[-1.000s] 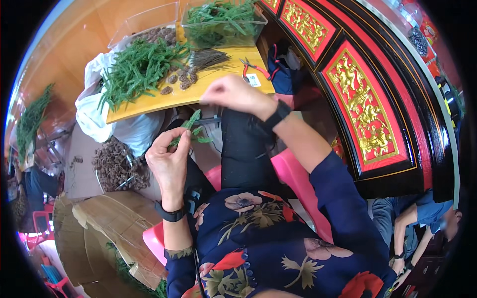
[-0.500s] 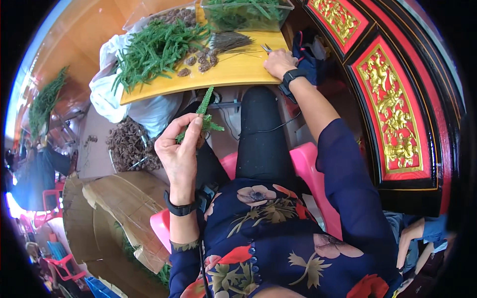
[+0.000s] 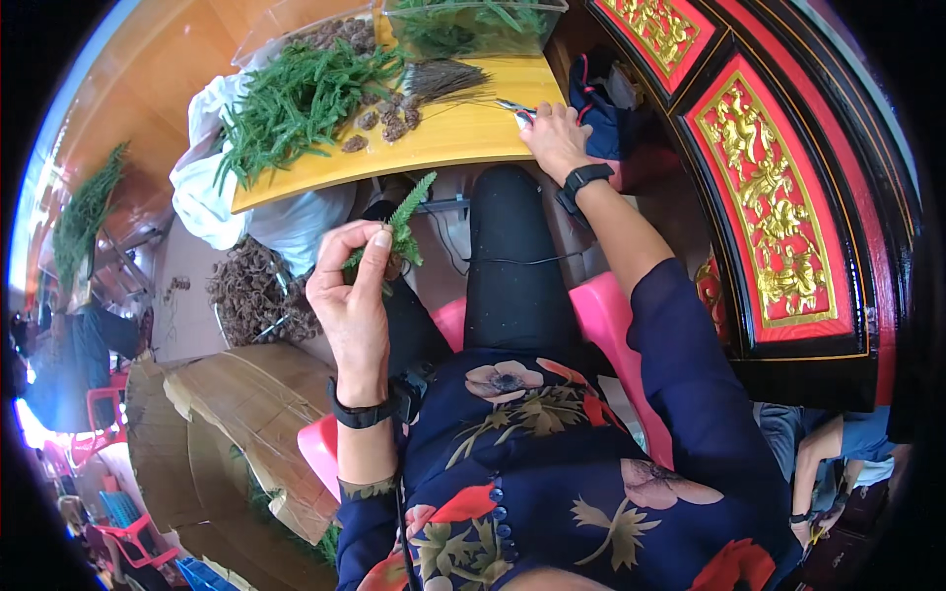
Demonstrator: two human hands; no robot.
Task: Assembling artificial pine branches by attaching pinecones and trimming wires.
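Our left hand (image 3: pixel 350 286) pinches a feathery green conifer-like sprig (image 3: pixel 410 205) between thumb and forefinger, seemingly to leave its fronds uncrushed. Our right hand (image 3: pixel 556 140) covers the grey metal-nosed pliers (image 3: pixel 511 105); whether it grips them, we cannot tell. Brown woody cones (image 3: pixel 394 120) lie to its left, probably for easy reach.

The sprig (image 3: pixel 412 204) is green; the tabletop (image 3: pixel 461 130) yellow; the blouse (image 3: pixel 567 473) floral navy.

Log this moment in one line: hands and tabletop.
left hand: pinching green sprig | right hand: on pliers, grip partly hidden | yellow tabletop: green heap, brown cones, thin dark stems
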